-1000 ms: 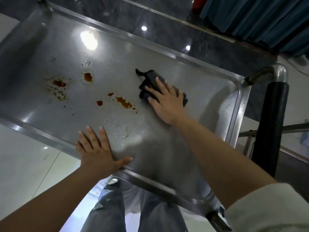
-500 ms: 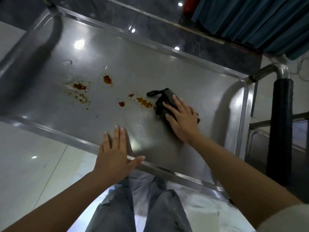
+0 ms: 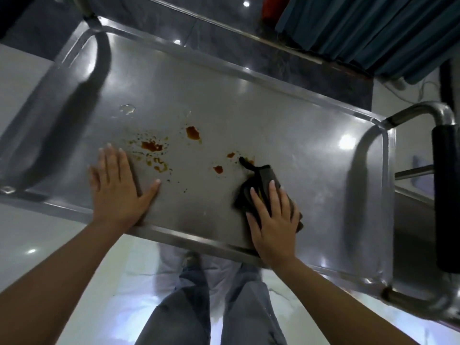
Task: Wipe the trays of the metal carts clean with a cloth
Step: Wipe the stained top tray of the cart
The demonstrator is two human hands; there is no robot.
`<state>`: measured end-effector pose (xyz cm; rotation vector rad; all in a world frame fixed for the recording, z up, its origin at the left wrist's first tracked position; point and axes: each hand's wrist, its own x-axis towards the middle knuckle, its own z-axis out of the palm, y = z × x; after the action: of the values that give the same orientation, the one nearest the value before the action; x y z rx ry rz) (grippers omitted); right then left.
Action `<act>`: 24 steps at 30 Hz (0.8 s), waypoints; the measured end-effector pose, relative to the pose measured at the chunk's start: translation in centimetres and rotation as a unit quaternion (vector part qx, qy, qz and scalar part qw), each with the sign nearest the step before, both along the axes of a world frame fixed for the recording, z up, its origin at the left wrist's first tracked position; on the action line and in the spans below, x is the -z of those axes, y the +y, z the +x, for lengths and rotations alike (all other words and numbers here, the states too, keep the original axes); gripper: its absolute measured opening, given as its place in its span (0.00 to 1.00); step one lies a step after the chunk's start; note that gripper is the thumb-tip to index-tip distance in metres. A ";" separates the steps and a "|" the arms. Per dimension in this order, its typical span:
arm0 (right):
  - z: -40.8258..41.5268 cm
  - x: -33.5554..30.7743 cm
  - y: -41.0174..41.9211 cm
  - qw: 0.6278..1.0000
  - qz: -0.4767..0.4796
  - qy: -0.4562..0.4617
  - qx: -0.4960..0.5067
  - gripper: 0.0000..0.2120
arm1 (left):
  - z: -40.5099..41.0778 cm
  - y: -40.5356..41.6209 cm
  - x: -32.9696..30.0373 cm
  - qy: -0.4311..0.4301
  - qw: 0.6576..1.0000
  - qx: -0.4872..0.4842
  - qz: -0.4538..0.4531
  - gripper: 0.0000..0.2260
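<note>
the dark cloth (image 3: 263, 188) lies bunched on the tray (image 3: 286, 125), toward its near right part, with one thin end sticking out to the far left and just reaching a small orange-brown spot (image 3: 249, 161). the right hand (image 3: 273, 220) lies flat on top of the cloth, fingers straight and slightly spread, pressing it to the metal; the near half of the cloth is hidden under the palm, and the wrist crosses the tray's near rim. the left hand (image 3: 119, 188) is well apart from the cloth, to its left, flat on the bare tray by the near rim, fingers straight and together, thumb stretched out to the right; it holds nothing. between the two hands and a little farther off sit more orange-brown stains (image 3: 151, 146), the largest cluster just beyond the left fingertips, a single blot (image 3: 193, 132) farther away, and a small one (image 3: 218, 169) just left of the cloth. a clear wet patch (image 3: 127, 109) lies farther still. at the right end of the cart stands a black-padded handle (image 3: 445, 195)
</note>
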<state>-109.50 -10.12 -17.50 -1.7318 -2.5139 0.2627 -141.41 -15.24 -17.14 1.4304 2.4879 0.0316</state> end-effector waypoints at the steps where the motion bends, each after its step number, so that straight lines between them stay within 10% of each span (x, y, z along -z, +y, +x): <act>1: -0.2 0.2 -0.4 1.000 0.005 -0.011 -0.004 0.24 | -0.5 -0.1 0.2 -0.001 1.000 -0.003 0.006 0.48; 13: -9.0 0.0 10.9 0.981 -0.037 -0.011 0.189 0.25 | -1.0 0.1 0.9 -0.004 0.996 -0.008 0.084 0.44; 24: -3.8 0.1 6.6 0.989 0.079 -0.022 -0.121 0.23 | -1.7 -0.6 1.5 0.009 0.996 0.005 0.089 0.43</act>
<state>-113.29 -3.53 -17.60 -1.3915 -2.6925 0.0371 -143.14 -15.82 -18.61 1.5179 2.5475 0.2440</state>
